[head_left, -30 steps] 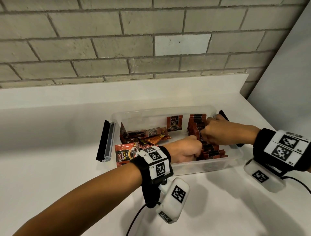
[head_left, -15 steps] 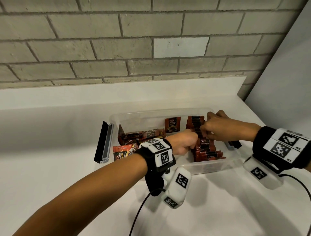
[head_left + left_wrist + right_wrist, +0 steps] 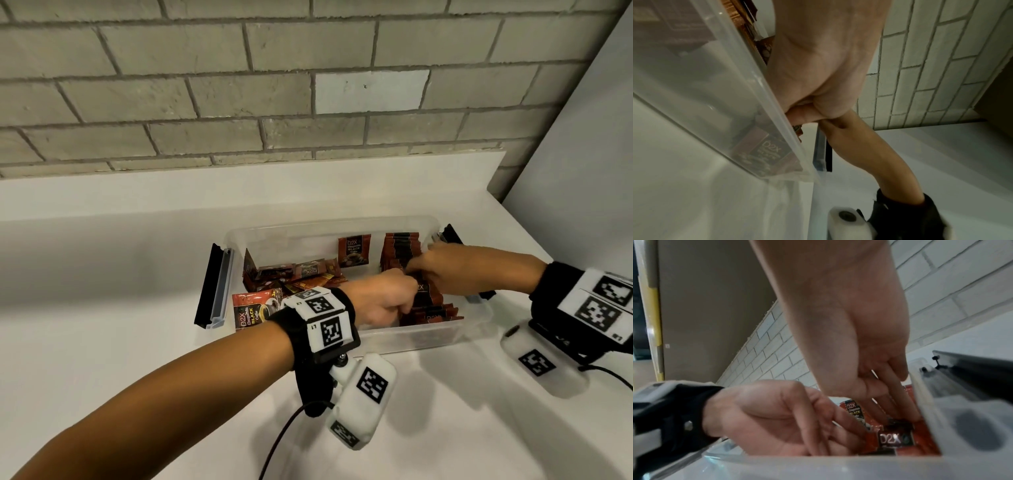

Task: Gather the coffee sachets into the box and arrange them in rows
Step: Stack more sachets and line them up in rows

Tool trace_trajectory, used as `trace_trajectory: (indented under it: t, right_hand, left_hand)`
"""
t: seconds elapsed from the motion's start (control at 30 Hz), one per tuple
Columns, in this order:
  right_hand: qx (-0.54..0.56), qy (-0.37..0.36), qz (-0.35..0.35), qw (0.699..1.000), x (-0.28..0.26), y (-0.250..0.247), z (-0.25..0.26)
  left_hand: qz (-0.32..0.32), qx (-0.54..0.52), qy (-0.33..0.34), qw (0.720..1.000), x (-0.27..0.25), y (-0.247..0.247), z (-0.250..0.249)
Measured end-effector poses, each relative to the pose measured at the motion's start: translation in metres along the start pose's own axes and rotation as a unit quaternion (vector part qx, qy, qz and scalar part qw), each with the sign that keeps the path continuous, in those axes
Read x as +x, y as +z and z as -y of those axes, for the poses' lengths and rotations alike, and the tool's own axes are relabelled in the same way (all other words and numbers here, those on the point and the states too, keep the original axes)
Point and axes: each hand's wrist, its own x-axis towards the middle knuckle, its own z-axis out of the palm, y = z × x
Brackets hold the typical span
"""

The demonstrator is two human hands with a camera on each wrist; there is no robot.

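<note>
A clear plastic box [image 3: 329, 226] sits on the white counter. Along its right side stands a row of red-and-black coffee sachets [image 3: 400, 250]. More sachets lie in a loose pile [image 3: 294, 274] at its left, and one [image 3: 354, 250] leans on the back wall. My left hand [image 3: 409, 299] reaches in over the front wall, and its curled fingers [image 3: 857, 430] pinch the edge of sachets [image 3: 890, 439] in the row. My right hand [image 3: 416, 269] comes from the right. Its straight fingers [image 3: 900, 402] point down and press on the sachets' tops.
Black latch clips hang open at the box's left end [image 3: 214, 286] and right end [image 3: 452, 236]. A large sachet [image 3: 253, 310] stands against the front left wall. A grey brick wall rises behind the counter and a white panel closes off the right side.
Both hands stay at the right-hand row. My left hand has slid a little further in towards the right hand, which has shifted slightly along the row.
</note>
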Motion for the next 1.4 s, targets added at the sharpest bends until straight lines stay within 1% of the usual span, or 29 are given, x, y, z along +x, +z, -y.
trace_trajectory:
  t: [0.03,0.07,0.17,0.2,0.3,0.33,0.5,0.63,0.73,0.77,0.83,0.87,0.93,1.0,1.1,1.2,1.27,1.3,1.4]
  right_hand:
    - [0.002,0.001,0.023,1.0,-0.002,0.001,0.002]
    - [0.001,0.003,0.032,0.999,-0.004,-0.001,0.004]
    - [0.005,0.023,0.035,0.999,-0.011,-0.01,0.005]
    - [0.0,0.029,0.048,0.998,-0.013,-0.012,0.006]
    - [-0.032,0.006,0.114,0.993,-0.017,-0.006,0.012]
    - [-0.036,-0.001,0.125,0.992,-0.018,-0.003,0.014]
    - [-0.026,0.013,0.111,0.993,-0.018,-0.01,0.013]
    - [-0.02,0.011,0.104,0.994,-0.024,-0.016,0.014]
    - [0.026,0.014,0.079,0.996,-0.034,-0.029,0.014]
    - [0.037,0.007,0.084,0.996,-0.036,-0.03,0.014]
    - [0.041,0.003,0.127,0.991,-0.036,-0.028,0.018]
    - [0.034,0.005,0.154,0.988,-0.034,-0.023,0.02]
    - [0.013,0.003,0.172,0.985,-0.029,-0.016,0.019]
    - [0.013,0.014,0.159,0.987,-0.027,-0.016,0.016]
    - [0.072,0.05,0.116,0.989,-0.026,-0.023,0.011]
    - [0.042,0.051,0.062,0.996,-0.024,-0.027,0.013]
    - [0.041,0.074,0.018,0.996,-0.017,-0.028,0.014]
    - [0.043,0.086,0.008,0.995,-0.013,-0.029,0.015]
    - [0.029,0.103,0.029,0.994,-0.005,-0.034,0.017]
  left_hand:
    - [-0.007,-0.006,0.002,1.0,-0.001,0.0,-0.001]
    - [-0.006,-0.016,0.003,1.0,0.0,-0.001,0.0]
    - [-0.003,-0.023,0.009,1.0,0.0,-0.004,0.004]
    - [-0.003,-0.017,0.007,1.0,-0.002,-0.005,0.004]
    - [0.021,-0.011,0.001,1.0,-0.011,-0.006,0.002]
    - [0.021,-0.012,0.004,1.0,-0.012,-0.006,0.001]
    - [0.002,-0.045,0.029,0.999,-0.011,-0.008,0.002]
    - [-0.005,-0.01,0.009,1.0,-0.011,-0.006,0.001]
    - [-0.024,0.013,0.009,1.0,-0.016,-0.008,-0.008]
    - [-0.034,0.005,0.007,0.999,-0.018,-0.009,-0.013]
    - [-0.039,-0.015,0.005,0.999,-0.018,-0.01,-0.024]
    - [-0.035,-0.02,0.0,0.999,-0.016,-0.01,-0.026]
    - [-0.021,-0.016,-0.004,1.0,-0.016,-0.01,-0.028]
    - [-0.016,-0.002,0.001,1.0,-0.019,-0.012,-0.028]
    - [-0.039,0.025,0.013,0.999,-0.012,-0.021,-0.022]
    - [-0.027,0.012,0.024,0.999,-0.015,-0.024,-0.021]
    - [-0.006,-0.001,0.004,1.0,-0.019,-0.021,-0.021]
    - [-0.007,-0.004,-0.002,1.0,-0.019,-0.019,-0.021]
    - [-0.034,-0.013,-0.025,0.999,-0.022,-0.015,-0.022]
